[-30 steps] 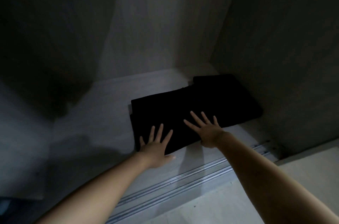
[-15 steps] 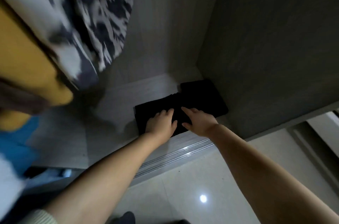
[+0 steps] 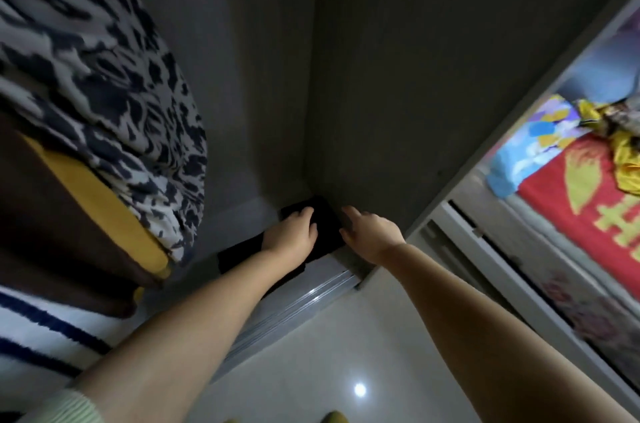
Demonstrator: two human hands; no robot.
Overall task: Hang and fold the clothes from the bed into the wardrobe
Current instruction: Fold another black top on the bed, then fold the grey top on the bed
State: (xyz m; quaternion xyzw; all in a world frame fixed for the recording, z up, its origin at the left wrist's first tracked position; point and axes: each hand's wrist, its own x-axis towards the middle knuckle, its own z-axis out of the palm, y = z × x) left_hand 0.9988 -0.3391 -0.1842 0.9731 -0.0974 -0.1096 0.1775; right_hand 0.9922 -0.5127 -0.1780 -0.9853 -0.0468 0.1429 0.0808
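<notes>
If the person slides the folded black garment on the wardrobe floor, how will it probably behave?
The folded black garment is cloth, so it is probably floppy and may bunch instead of sliding whole. It lies flat, so rolling or tipping seems unlikely. The wardrobe floor looks smooth, so the left hand could likely push it easily.

There is just one camera, worn on the person's head. It looks forward and steeply down into the bottom corner of the wardrobe (image 3: pixel 398 83) — both bare arms reach away from it toward that corner. The hanging clothes (image 3: pixel 97 83) on the left are very near the lens and blurry. The shiny floor (image 3: pixel 346 346) lies right below, and the bed (image 3: pixel 588 214) shows at the right edge.
</notes>
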